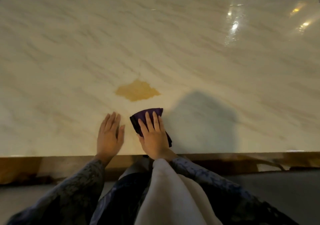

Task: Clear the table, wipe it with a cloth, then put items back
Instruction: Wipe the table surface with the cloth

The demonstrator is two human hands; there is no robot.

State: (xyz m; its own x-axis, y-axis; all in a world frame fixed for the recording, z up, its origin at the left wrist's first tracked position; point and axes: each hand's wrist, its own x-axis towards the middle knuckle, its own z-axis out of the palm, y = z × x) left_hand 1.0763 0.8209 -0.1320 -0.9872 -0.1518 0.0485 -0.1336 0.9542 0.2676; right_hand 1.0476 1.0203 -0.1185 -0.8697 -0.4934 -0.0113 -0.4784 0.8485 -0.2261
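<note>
A pale marble-patterned table (173, 43) fills the view. Near its front edge a folded dark purple cloth (138, 118) lies flat, and my right hand (153, 136) presses on it with straight fingers. My left hand (109, 136) rests flat on the bare tabletop just left of the cloth, fingers straight and together. A yellow-brown spill (137, 90) sits on the surface a short way beyond the cloth and both hands.
The table's front edge (52, 155) runs across the view just behind my wrists, with a glossy brown side panel (26, 169) below it. Bright light reflections (233, 27) show at the far right. My patterned sleeves and a white garment fill the bottom.
</note>
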